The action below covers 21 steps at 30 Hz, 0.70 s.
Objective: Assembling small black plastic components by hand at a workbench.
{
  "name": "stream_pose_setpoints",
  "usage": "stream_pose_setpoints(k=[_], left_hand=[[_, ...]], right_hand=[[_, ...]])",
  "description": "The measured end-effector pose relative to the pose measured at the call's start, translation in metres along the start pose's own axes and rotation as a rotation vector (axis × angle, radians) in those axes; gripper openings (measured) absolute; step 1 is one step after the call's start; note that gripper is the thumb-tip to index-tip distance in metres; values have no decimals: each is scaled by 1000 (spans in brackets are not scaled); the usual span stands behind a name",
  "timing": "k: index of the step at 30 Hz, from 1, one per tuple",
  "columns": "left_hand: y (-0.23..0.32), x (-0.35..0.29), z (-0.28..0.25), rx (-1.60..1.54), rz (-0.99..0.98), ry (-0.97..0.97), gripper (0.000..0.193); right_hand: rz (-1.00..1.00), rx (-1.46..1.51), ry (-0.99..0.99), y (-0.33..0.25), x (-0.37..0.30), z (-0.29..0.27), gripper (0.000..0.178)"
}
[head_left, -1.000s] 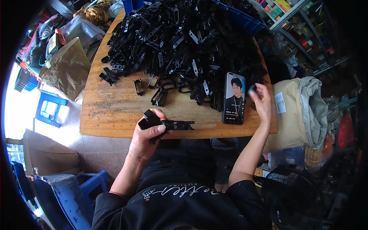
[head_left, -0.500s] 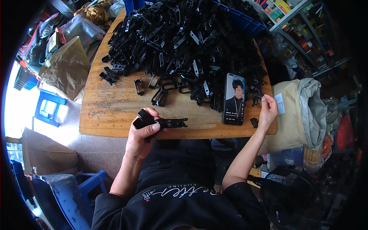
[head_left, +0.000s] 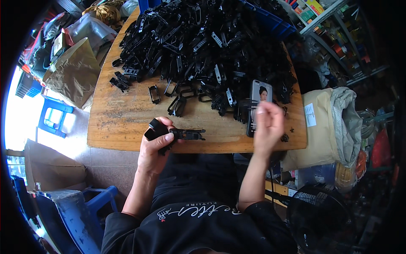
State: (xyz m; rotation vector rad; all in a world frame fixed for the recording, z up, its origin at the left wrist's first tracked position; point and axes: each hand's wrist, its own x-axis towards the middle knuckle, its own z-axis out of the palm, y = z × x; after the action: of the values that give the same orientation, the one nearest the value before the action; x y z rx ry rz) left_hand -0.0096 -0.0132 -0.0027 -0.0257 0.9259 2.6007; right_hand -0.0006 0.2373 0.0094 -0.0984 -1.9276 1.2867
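My left hand [head_left: 152, 148] is closed around a black plastic piece above the table's near edge. Out of its grip, pointing right, sticks a long slotted black clip-like part [head_left: 189, 134]. My right hand [head_left: 270, 125] is smeared by motion and hangs in front of a phone [head_left: 255, 89], covering much of its screen. Thumb and fingers are pinched together there, with a dark blurred bit at their tips that I cannot make out. Several loose black frames, one of them a small rectangular frame [head_left: 154, 94], lie beyond my left hand.
A big pile of black plastic parts [head_left: 177, 46] covers the far part of the wooden table [head_left: 114, 127]. A blue crate [head_left: 270, 21] is behind it. Small dark pieces [head_left: 285, 138] lie near the right corner. Beside the table are a sack [head_left: 323, 127], a blue stool [head_left: 55, 116] and a fan [head_left: 321, 211].
My right hand has swung left from the table's right edge to in front of the phone, still pinched. My left hand has barely moved and keeps its hold.
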Motion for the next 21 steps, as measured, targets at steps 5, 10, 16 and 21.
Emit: stream_pose_setpoints(k=[5, 10, 16, 21], left_hand=[[3, -4, -1, -15, 56, 64, 32], [10, -5, -12, -3, 111, 95, 33], [20, -7, -15, -31, 200, 154, 31], [17, -7, -15, -37, 161, 134, 31]], right_hand=[[-562, -188, -445, -20, -36, 53, 19], [-544, -161, -595, -24, -44, 47, 24], [-274, -543, -230, -14, -9, -19, 13], [-110, -1086, -88, 19, 9, -86, 18]])
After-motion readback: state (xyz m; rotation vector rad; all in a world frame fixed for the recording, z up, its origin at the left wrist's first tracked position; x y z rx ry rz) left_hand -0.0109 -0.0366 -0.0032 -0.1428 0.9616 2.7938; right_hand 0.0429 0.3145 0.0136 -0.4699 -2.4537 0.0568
